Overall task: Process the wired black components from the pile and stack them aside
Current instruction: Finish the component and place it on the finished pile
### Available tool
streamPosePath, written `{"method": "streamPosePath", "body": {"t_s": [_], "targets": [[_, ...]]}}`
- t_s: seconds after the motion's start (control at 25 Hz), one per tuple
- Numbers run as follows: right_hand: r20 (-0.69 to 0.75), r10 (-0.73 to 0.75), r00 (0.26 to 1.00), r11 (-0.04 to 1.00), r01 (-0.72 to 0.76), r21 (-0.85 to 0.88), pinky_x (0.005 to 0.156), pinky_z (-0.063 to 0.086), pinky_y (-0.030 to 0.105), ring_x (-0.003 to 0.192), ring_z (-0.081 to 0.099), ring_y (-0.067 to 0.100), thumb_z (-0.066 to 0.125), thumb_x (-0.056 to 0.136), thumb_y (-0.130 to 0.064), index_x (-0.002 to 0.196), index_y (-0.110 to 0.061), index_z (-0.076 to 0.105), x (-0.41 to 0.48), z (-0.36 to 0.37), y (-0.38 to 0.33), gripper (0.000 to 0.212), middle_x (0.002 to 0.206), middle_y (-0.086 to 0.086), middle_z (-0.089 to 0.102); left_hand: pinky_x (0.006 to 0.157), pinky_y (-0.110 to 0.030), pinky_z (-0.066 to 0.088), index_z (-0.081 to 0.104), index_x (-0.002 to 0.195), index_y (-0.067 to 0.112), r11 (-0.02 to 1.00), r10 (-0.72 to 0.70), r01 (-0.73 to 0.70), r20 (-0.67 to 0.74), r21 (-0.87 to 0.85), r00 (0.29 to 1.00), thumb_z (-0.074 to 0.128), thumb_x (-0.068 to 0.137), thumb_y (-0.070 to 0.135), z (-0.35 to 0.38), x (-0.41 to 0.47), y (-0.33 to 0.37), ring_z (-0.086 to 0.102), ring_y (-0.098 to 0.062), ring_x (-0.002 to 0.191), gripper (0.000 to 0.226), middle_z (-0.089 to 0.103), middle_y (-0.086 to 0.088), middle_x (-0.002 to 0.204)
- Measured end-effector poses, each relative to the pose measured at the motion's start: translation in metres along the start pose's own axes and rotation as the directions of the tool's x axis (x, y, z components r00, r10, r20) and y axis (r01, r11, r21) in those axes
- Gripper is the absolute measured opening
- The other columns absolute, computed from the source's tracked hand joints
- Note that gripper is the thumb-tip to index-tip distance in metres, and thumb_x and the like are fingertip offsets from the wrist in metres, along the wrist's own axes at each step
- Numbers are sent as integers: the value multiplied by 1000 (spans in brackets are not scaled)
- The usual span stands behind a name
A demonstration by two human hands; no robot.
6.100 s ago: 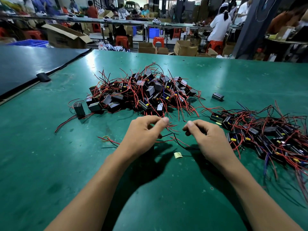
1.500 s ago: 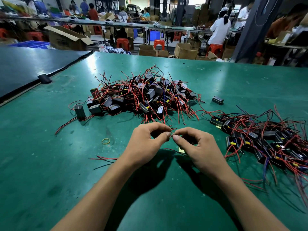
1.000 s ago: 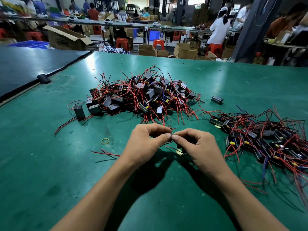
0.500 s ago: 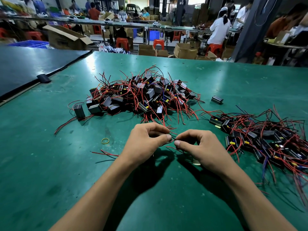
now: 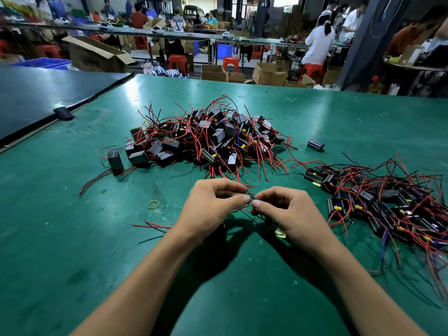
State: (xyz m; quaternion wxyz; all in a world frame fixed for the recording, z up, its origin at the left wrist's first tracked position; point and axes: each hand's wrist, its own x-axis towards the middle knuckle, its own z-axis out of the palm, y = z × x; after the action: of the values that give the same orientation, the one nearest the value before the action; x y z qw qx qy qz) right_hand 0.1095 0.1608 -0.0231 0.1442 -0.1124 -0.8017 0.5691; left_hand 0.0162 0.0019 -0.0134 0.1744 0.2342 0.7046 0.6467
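Here, at frame centre: fingertips (image 5: 244,200) of the left hand (image 5: 213,209) and the right hand (image 5: 288,214) meet tip to tip. Each thumb and forefinger pinches thin red and black wires (image 5: 249,195). The other fingers of both hands are curled in toward the palms. Wire ends fan out a little above the pinch, and more red strands run below it, between the two hands. The body these wires belong to is hidden under the hands; cannot tell which hand, if either, carries it. Both hands hover low over the green table (image 5: 72,238), forearms coming in from the near edge, shadow beneath them.

Just under the right hand, a small pale sticker (image 5: 280,232) lies on the table. Left of the left hand, a loose red wire (image 5: 150,225) lies flat on the surface, and beyond it a yellow band (image 5: 154,204).

Beyond the hands, the pile (image 5: 208,139): black components tangled in red and black leads, some with yellow tabs, heaped mid-table. One unit (image 5: 116,161) stands upright at its left edge, leads trailing toward the near left. A stray unit (image 5: 315,144), no wires visible on it, lies apart to the right of the pile.

To the right, near the right hand, the second heap (image 5: 388,207): flatter, spread toward the right edge of view, wires sprawling.

Far left, a dark mat (image 5: 36,93) abuts the table, with a black tab (image 5: 63,113) on the seam. Background: boxes (image 5: 97,57), red stools (image 5: 178,63), people at long benches, blurred.
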Motion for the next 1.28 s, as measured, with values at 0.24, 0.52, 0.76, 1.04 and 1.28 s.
{"method": "streamPosePath", "body": {"t_s": [0.24, 0.52, 0.76, 1.04, 1.28], "targets": [[-6, -7, 1000, 1000, 7, -23, 70, 53, 18, 75, 72, 11, 77, 86, -16, 87, -16, 75, -1, 0, -1, 2, 79, 0, 77, 65, -11, 49, 76, 89, 9, 992, -89, 92, 38, -86, 995, 79, 77, 3, -1, 0, 1, 66, -3, 70, 14, 75, -1, 78], [-22, -12, 1000, 999, 11, -35, 69, 54, 30, 76, 73, 23, 77, 85, -18, 86, -17, 76, -3, 3, -3, 1, 77, 1, 77, 60, -11, 47, 74, 83, 10, 991, -79, 82, 33, -103, 996, 77, 79, 3, 3, 0, 2, 63, -3, 63, 8, 72, 1, 71], [-99, -56, 993, 998, 57, 8, 64, 56, 25, 72, 71, 23, 77, 86, -17, 102, -22, 72, -4, 3, -9, 18, 85, -3, 76, 64, -11, 45, 75, 85, 9, 989, 58, -55, -22, 137, 998, 75, 84, 11, 5, 0, 0, 59, -3, 64, 2, 73, -1, 76], [-135, -416, 899, 852, 334, -403, 66, 43, 10, 69, 62, 6, 79, 85, -18, 87, -18, 77, -4, 9, -7, 3, 80, -12, 70, 67, -13, 46, 76, 84, 17, 842, 283, -273, 51, 466, 958, 74, 86, 18, 7, -5, -1, 60, 0, 67, 3, 71, 8, 73], [-139, -418, 898, 837, 321, -444, 66, 42, 12, 73, 60, 2, 74, 90, -23, 83, -22, 71, -1, 11, 0, 8, 77, -14, 66, 61, -5, 39, 79, 85, 19, 878, 251, -234, 16, 416, 968, 78, 81, 16, 7, -5, -2, 60, 4, 64, 5, 74, 8, 74]]}}
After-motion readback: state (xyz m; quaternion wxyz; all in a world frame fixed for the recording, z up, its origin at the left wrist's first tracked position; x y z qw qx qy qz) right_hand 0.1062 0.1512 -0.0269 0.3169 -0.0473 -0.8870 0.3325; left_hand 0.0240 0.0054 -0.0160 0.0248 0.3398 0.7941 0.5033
